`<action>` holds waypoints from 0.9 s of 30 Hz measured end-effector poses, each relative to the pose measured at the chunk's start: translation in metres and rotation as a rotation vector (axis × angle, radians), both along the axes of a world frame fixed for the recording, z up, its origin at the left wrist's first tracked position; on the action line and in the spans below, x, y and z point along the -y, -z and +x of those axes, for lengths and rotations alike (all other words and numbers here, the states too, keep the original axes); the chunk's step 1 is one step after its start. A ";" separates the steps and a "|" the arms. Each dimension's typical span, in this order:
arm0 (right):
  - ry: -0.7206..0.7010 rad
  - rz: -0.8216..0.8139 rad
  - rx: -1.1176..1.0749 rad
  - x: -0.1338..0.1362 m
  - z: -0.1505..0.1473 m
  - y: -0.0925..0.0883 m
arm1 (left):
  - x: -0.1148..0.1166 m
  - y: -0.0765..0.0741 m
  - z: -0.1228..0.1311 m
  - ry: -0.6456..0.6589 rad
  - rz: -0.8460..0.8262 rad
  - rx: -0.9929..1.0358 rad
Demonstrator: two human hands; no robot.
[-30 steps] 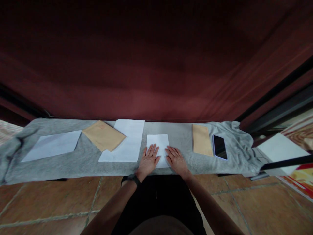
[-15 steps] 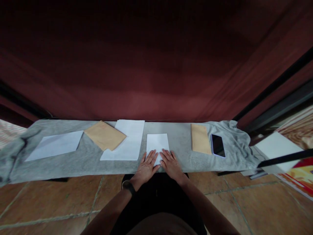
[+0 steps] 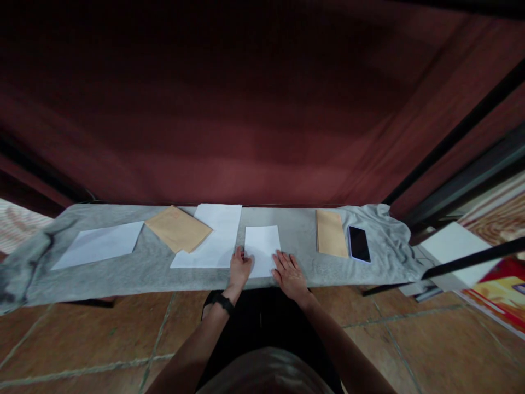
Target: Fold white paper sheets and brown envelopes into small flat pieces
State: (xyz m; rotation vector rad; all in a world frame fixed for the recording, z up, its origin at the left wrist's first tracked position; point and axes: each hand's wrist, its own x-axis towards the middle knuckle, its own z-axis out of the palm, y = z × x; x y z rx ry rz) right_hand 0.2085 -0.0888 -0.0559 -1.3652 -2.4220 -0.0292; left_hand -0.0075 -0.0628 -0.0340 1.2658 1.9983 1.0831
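Observation:
A small white sheet of paper [image 3: 262, 246] lies on the grey cloth in front of me, about half as big as the sheets to its left. At its left edge, my left hand [image 3: 240, 267] has its fingers curled in a pinch on the paper's side. My right hand [image 3: 289, 274] rests flat with fingers spread, the fingertips on the paper's right edge. Left of my left hand is a stack of white sheets [image 3: 223, 235], partly covered by brown envelopes [image 3: 179, 228].
The grey cloth [image 3: 143, 276] covers a long narrow bench. Far left lies another white sheet [image 3: 100, 243]. To the right are more brown envelopes [image 3: 331, 234] and a phone [image 3: 360, 244]. A dark red panel [image 3: 262, 137] rises behind the bench. Tiled floor [image 3: 127, 334] shows below.
My left hand has gone from lying flat on the small paper to curling at its left edge. My right hand has slid outward to the right edge.

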 end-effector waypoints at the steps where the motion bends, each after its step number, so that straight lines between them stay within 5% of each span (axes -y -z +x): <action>1: 0.002 0.001 -0.003 0.000 0.000 0.000 | -0.003 -0.004 -0.001 -0.025 -0.012 0.066; 11: -0.088 -0.102 -0.089 0.003 0.002 -0.018 | 0.013 -0.030 0.001 0.007 -0.045 0.649; 16: -0.062 -0.205 -0.257 -0.010 -0.005 -0.061 | 0.013 -0.043 -0.010 0.000 -0.032 0.815; 22: -0.118 -0.358 -0.656 -0.030 0.005 -0.135 | 0.014 -0.056 -0.023 0.143 0.206 0.515; 27: 0.005 -0.539 -1.043 -0.059 0.010 -0.141 | 0.017 -0.064 -0.023 0.304 0.172 0.414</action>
